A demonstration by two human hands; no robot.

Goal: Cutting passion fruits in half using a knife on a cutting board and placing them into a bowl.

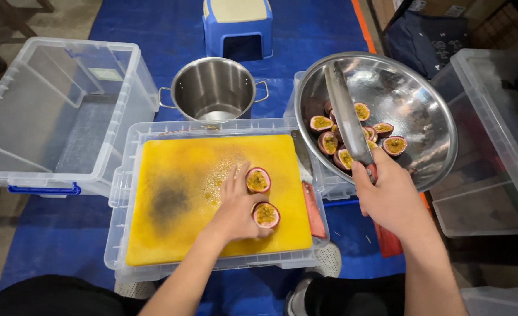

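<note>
Left hand [235, 208] is lying fingers spread, touching two halves [258, 180] on the yellow board [177, 199]; right hand [387, 196] right of it is gripping a knife [345, 114].

left hand [235, 205] flat, fingers spread, right hand [390, 196] fisted grip

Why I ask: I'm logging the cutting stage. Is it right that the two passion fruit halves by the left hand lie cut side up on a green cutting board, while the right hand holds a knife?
Not quite: the cutting board is yellow, not green, as the head view shows. The rest stands: two passion fruit halves lie cut side up by the left hand, and the right hand holds a knife.
</note>
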